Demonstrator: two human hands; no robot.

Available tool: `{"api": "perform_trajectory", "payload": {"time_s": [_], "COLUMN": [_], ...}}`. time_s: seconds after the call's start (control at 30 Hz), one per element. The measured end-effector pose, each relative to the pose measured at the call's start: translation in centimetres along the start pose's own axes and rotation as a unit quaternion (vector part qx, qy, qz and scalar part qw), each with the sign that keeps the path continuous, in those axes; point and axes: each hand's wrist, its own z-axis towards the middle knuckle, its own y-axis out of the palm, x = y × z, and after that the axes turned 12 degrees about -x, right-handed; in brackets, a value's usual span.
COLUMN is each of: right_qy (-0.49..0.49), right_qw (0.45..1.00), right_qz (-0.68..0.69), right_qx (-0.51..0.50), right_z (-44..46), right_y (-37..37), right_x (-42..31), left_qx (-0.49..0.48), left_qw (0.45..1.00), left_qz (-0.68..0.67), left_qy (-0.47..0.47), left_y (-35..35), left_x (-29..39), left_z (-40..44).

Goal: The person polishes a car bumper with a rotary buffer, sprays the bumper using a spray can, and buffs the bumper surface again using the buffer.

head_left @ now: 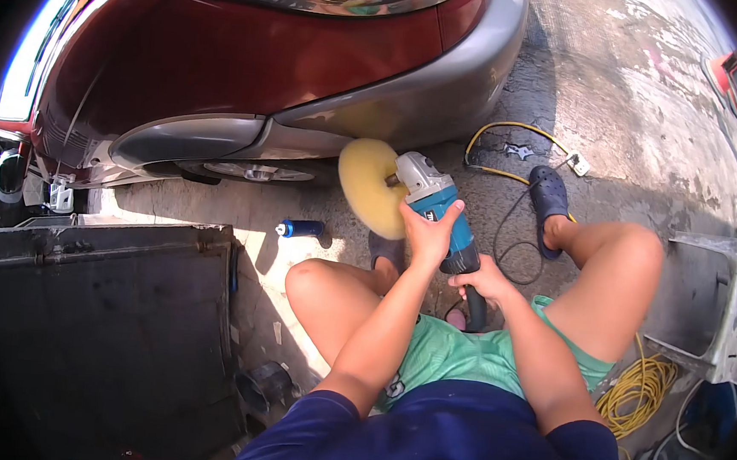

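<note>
Working from back here, I have both arms reaching forward and in toward the midline, both hands closed in a grip. My left hand (428, 234) is the farther one, its thumb (455, 210) stretched forward along its right side and a fingertip (404, 207) showing on the left. The left forearm (393, 309) slants forward and to the right. My right hand (486, 281) sits nearer the body, just beside and apart from the left, thumb pointing left with fingers curled under. The right forearm (540, 336) angles forward and leftward behind it.
</note>
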Motion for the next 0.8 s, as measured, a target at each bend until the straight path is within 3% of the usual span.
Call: {"api": "perform_trajectory", "payload": {"time_s": [0.37, 0.67, 0.8], "right_qy": [0.038, 0.019, -0.002], "right_qw": [0.996, 0.993, 0.993], "right_qz": [0.074, 0.080, 0.061], "right_qx": [-0.026, -0.079, -0.100], "right_z": [1.7, 0.8, 0.6], "right_y": [-1.9, -2.2, -1.7], "right_x": [1.1, 1.0, 0.3], "left_qx": [0.025, 0.051, 0.069], "left_qw": [0.996, 0.996, 0.997], "left_qz": [0.066, 0.068, 0.008], "left_qy": [-0.056, -0.002, 0.024], "left_y": [1.5, 1.2, 0.4], "left_x": [-3.7, 0.1, 1.2], "left_z": [2.5, -0.1, -1.0]}}
